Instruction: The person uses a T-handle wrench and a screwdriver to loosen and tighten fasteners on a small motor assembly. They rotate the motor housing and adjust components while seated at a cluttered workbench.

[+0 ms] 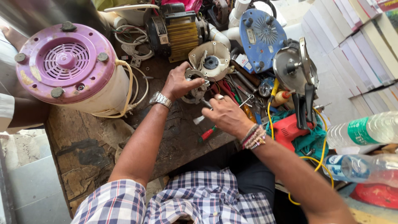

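My left hand (pixel 179 84), with a metal watch on the wrist, grips a small grey metal motor part (pixel 197 88) on the worn wooden bench (pixel 83 145). My right hand (pixel 227 115), with bead bracelets at the wrist, holds a screwdriver with a red handle (pixel 207 133), its shaft aimed at the motor part. Just behind the part lies a cream round motor housing (pixel 210 60) with a dark hub.
A mixer base with a purple underside (pixel 68 66) lies at the left. A yellow-finned motor (pixel 176 33), a blue round cover (pixel 261 33), a circular saw (pixel 296 68), a red power tool (pixel 290 129), loose hand tools and two plastic bottles (pixel 365 130) crowd the right.
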